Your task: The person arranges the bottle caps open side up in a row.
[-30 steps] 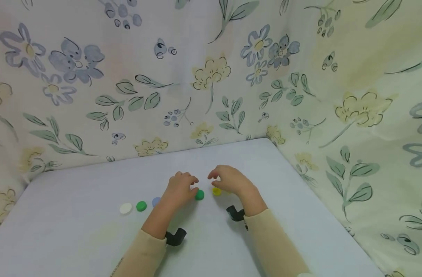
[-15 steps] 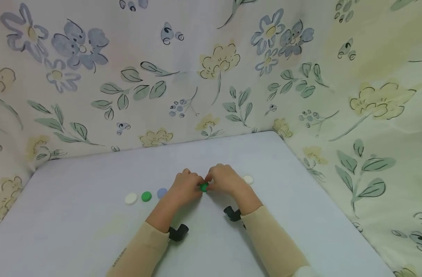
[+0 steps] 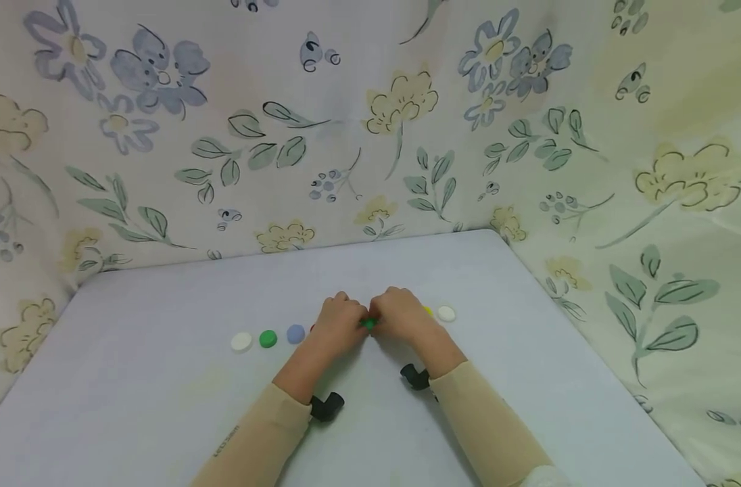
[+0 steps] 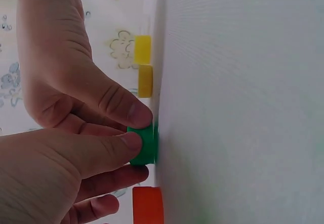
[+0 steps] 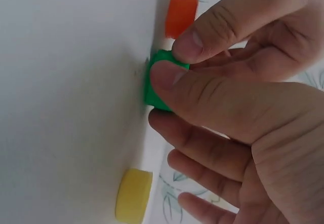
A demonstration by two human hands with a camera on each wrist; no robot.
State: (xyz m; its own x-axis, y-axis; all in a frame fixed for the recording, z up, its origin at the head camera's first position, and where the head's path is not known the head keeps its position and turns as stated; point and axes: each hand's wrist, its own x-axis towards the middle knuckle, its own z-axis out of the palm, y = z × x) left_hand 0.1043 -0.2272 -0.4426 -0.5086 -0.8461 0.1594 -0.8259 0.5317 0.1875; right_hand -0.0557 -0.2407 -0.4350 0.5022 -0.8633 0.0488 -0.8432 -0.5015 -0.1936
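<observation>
The green cap [image 3: 369,325] sits near the centre of the head view, between your hands, and your grip on it is what has changed. A second ago there was a clear gap between your hands, with only the left one at the cap; now both have closed in until their fingertips meet around it. As a judgement, that puts this cap under two-handed control, so a tug from either side would disturb the other grip.

Your left hand [image 3: 341,323] pinches it: in the left wrist view the thumb lies flat on the face, the index finger sits at the lower edge, and the remaining fingers curl loosely without a hold. Your right hand [image 3: 401,318] pinches too, thumb and index finger almost together on the cap, the others bent and holding nothing. Whether the cap is off the table [image 3: 182,385], you cannot tell from here.

Just beside it, at the bottom of the left wrist view, stands an orange cap [image 4: 148,205]; above are a bright yellow cap [image 4: 142,49] and a darker yellow cap [image 4: 145,81]. Farther out, left of centre in the head view, lie a blue cap [image 3: 295,334], a second green cap [image 3: 268,339] and a white cap [image 3: 241,341].
</observation>
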